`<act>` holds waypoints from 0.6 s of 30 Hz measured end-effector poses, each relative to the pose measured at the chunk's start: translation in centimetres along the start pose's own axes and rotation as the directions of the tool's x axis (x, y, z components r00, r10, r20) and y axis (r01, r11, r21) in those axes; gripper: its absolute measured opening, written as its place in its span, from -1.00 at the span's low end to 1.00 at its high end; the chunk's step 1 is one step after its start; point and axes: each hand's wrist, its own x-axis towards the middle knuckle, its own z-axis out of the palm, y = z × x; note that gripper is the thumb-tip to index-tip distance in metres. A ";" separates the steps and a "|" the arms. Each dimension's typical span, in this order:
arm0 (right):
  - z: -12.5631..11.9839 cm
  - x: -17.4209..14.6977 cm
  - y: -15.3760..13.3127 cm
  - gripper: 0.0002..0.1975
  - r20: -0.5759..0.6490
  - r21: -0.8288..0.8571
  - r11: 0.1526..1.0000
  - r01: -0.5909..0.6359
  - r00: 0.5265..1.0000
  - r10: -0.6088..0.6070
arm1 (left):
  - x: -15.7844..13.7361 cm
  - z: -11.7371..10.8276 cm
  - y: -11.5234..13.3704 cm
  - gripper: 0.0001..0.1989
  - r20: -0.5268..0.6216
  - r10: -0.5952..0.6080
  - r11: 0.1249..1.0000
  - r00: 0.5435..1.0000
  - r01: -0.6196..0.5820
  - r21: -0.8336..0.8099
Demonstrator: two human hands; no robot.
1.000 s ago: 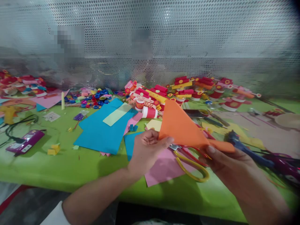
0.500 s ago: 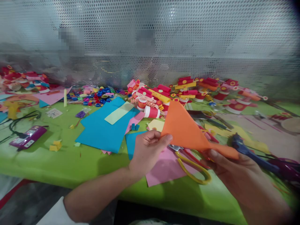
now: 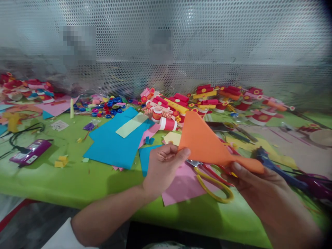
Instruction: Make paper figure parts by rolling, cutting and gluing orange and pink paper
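Left hand [image 3: 164,166]: grasping the near left corner of an orange sheet [image 3: 201,138], thumb on the upper face and fingers curled beneath. Right hand [image 3: 264,188]: grasping the same sheet at its right end, where it narrows and curves; the thumb lies along the near edge, and the fingers are partly hidden.

The sheet is held raised over the near half of a green table [image 3: 103,186], between the two hands. Its broad part points toward the far side.

Below it lie scissors [image 3: 220,200] with yellow and red handles, partly covered by the sheet, and a pink sheet [image 3: 178,190]. To the left are overlapping blue sheets [image 3: 111,148] with a pale green strip [image 3: 132,124] on top. A red and white cup [image 3: 168,123] lies on its side farther off. A blue glue gun [image 3: 280,169] lies to the right, just beyond the right hand. At far left stands a purple device [image 3: 31,152] with a black cable attached. A perforated panel [image 3: 207,41] bounds the far side.
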 end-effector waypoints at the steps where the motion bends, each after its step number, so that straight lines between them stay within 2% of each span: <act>1: 0.0 0.0 0.0 -0.53 0.002 0.003 1.000 0.006 1.000 -0.006 | 0.0 0.0 0.0 -0.66 -0.001 -0.001 1.000 1.000 0.001 -0.005; 7: -0.4 1.1 0.4 -0.63 0.089 0.071 0.995 0.073 0.993 -0.079 | 0.0 0.1 0.4 -0.68 -0.034 0.005 1.000 0.999 -0.005 -0.015; 13: -0.9 1.4 0.3 -0.69 0.157 0.087 0.992 0.091 0.982 -0.104 | 0.2 0.2 0.5 -0.72 -0.069 -0.130 0.986 0.989 0.121 -0.118; 18: -1.3 1.3 -0.2 -0.68 0.185 0.098 0.991 0.091 0.977 -0.108 | 0.3 -0.1 0.2 -0.75 0.022 -0.115 0.986 0.993 0.117 -0.121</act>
